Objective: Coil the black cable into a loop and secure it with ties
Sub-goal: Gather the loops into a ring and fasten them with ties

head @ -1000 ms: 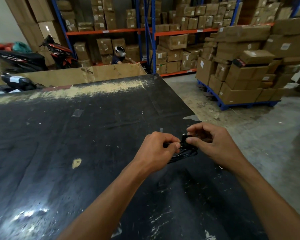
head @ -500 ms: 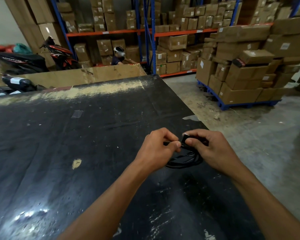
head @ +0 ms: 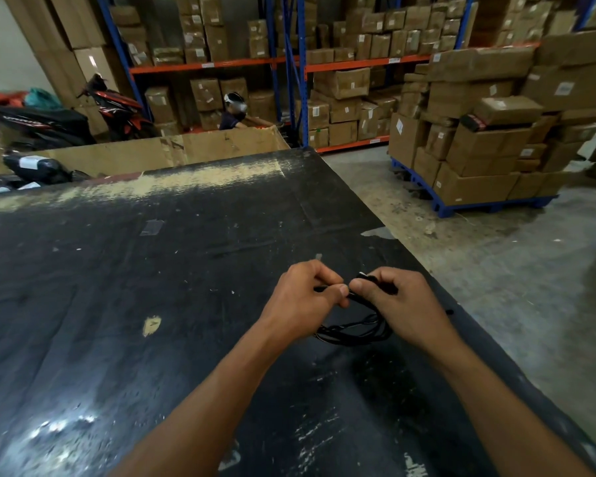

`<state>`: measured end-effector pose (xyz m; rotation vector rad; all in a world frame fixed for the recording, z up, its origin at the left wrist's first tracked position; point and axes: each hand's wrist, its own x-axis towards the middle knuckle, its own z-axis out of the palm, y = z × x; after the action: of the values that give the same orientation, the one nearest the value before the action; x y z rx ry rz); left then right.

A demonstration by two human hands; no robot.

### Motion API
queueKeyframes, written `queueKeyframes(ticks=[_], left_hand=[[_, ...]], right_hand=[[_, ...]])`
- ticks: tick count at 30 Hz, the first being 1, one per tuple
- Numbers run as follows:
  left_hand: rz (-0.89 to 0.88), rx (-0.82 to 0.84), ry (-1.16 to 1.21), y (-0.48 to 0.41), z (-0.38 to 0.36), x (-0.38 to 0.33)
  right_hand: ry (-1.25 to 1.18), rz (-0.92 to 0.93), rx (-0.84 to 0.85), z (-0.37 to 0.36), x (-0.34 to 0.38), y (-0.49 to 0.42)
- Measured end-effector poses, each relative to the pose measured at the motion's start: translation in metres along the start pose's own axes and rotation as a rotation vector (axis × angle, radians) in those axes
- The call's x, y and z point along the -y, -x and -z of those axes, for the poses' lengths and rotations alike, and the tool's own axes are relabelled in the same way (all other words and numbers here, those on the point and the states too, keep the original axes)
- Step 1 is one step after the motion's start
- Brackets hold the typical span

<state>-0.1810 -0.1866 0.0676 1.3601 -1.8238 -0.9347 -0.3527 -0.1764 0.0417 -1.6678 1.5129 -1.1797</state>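
Main risk, as I judge it — the coil springs apart. Both hands pinch the black cable [head: 353, 330] at one spot only, at the top of the loop, so the turns hanging below are free; any slack in either thumb grip and the loops could slide out of line or drop onto the table [head: 117, 304]. Second risk: no tie can be made out, so if one has to be fetched, a hand must let go and the bundle may unwind. The dark cable against the dark tabletop also makes a stray strand easy to miss.

Left hand [head: 303, 301]: fingers curled closed, thumb pressed onto the cable against the index finger. Right hand [head: 398, 301]: also closed, thumb tip meeting the left thumb, holding a thicker black bit [head: 369, 278] with a small pale mark — a plug or a wrap, cannot tell which.

The cable: thin, black, slightly glossy, several turns gathered into a small flattened oval. It hangs between the two hands, just above or brushing the table near its right edge; contact is unclear. The strands run roughly together but loosely, not yet bound.
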Motion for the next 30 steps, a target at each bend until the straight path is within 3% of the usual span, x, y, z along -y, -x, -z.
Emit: queueKeyframes(ticks=[4, 7, 11, 15, 20, 23, 26, 28, 30], left_hand=[[0.005, -0.013, 0.041, 0.000, -0.004, -0.002], [0.026, -0.024, 0.069, -0.002, -0.003, -0.001], [0.099, -0.096, 0.231, -0.003, 0.006, 0.012], [0.232, -0.190, 0.498, -0.008, 0.014, 0.025], [0.344, -0.145, 0.905, -0.008, 0.020, 0.031], [0.352, -0.192, 1.003, -0.006, 0.021, 0.027], [0.372, -0.257, 0.963, -0.004, 0.022, 0.025], [0.405, -0.280, 0.935, -0.003, 0.025, 0.025], [0.435, -0.290, 0.923, -0.002, 0.029, 0.024]], right_hand=[[0.083, -0.038, -0.154, -0.010, 0.004, -0.006], [-0.034, -0.145, -0.189, -0.018, 0.006, -0.009], [-0.363, -0.254, -0.071, -0.011, 0.010, -0.007], [-0.376, -0.246, 0.132, -0.011, 0.007, 0.000], [-0.771, -0.443, 0.119, -0.027, 0.005, 0.011], [-0.899, -0.529, 0.115, -0.036, 0.005, 0.014], [-0.763, -0.449, 0.030, -0.045, 0.009, 0.020], [-0.538, -0.263, -0.056, -0.045, 0.012, 0.024], [-0.278, 0.002, -0.033, -0.041, 0.014, 0.030]])
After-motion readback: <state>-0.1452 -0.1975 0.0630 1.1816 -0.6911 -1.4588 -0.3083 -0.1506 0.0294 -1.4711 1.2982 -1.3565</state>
